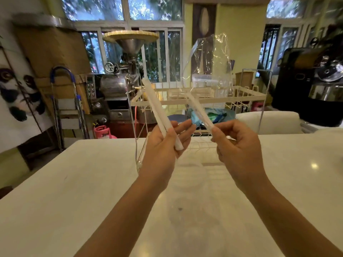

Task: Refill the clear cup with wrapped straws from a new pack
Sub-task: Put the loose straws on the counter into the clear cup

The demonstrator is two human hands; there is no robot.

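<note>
While both arms reach out over the white table (74,182), my left hand (163,143) grips a small bunch of wrapped straws (157,110), their paper-covered lengths slanting up and away to the left. My right hand (235,145) pinches the lower end of the clear plastic pack (209,71), which rises crinkled and mostly hollow above it, with one wrapped straw (199,110) inside near the bottom. Behind both hands stands a cream wire dish rack (241,97). Whether the clear cup is in view, I cannot tell.
</note>
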